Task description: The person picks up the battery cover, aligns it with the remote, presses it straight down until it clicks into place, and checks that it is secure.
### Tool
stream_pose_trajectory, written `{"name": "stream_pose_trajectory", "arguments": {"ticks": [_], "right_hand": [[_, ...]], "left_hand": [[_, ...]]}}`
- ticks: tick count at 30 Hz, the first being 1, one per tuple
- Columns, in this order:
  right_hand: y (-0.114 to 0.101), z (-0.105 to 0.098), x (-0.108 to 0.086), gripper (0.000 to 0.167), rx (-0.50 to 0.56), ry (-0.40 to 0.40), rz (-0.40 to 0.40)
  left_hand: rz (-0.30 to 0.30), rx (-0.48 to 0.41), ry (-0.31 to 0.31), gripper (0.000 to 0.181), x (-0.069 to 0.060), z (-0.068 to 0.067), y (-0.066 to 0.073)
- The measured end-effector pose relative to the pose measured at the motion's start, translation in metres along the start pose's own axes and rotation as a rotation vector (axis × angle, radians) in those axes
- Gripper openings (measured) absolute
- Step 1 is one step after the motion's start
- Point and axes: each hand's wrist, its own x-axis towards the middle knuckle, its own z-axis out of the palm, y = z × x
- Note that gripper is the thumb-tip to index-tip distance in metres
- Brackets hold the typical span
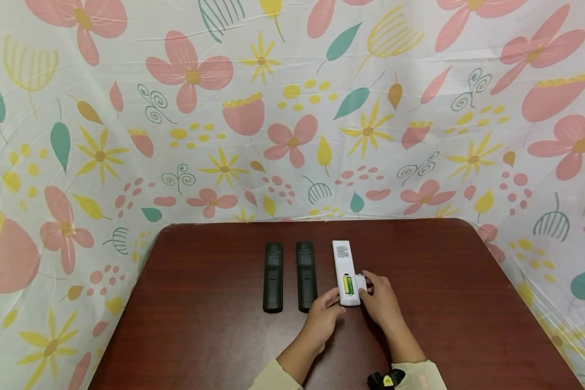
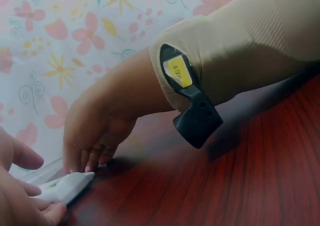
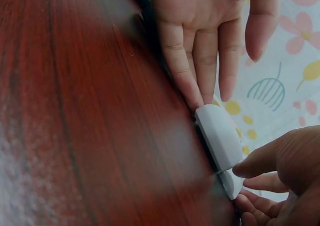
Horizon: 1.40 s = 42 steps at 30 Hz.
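Observation:
A white remote (image 1: 343, 261) lies back side up, its battery compartment uncovered with batteries (image 1: 348, 284) inside. My left hand (image 1: 320, 322) rests at its lower left side; in the right wrist view the left hand's fingers (image 3: 181, 75) are nearly straight, touching the end of the remote (image 3: 218, 136). With thumb and fingers, my right hand (image 1: 384, 304) pinches a small white battery cover (image 1: 361, 282) right beside the remote's right edge. The right wrist view shows the right hand (image 3: 295, 168) holding the cover (image 3: 231, 185) close against the remote.
Two black remotes (image 1: 273, 277) (image 1: 306, 275) lie side by side, left of the white one, on the dark red wooden table (image 1: 200, 325). A flower-patterned cloth (image 1: 292, 108) hangs behind the table. A black device is strapped at the right wrist (image 1: 386, 379).

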Motion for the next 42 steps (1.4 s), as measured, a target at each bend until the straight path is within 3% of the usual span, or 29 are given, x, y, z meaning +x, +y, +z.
{"name": "stream_pose_trajectory", "arguments": {"ticks": [9, 19, 32, 42], "right_hand": [[0.001, 0.0, -0.001, 0.049, -0.008, 0.026, -0.007], [0.002, 0.001, 0.001, 0.046, -0.002, 0.022, 0.001], [-0.001, -0.001, 0.0, 0.044, 0.003, -0.02, -0.021], [-0.005, 0.0, -0.004, 0.043, 0.027, -0.057, -0.057]], "left_hand": [[0.006, -0.012, 0.059, 0.056, 0.001, 0.005, -0.006], [0.007, -0.099, 0.069, 0.061, 0.005, 0.01, -0.007], [0.004, -0.072, 0.083, 0.068, 0.007, 0.013, -0.007], [0.021, -0.068, 0.093, 0.06, 0.008, 0.014, -0.003]]}}
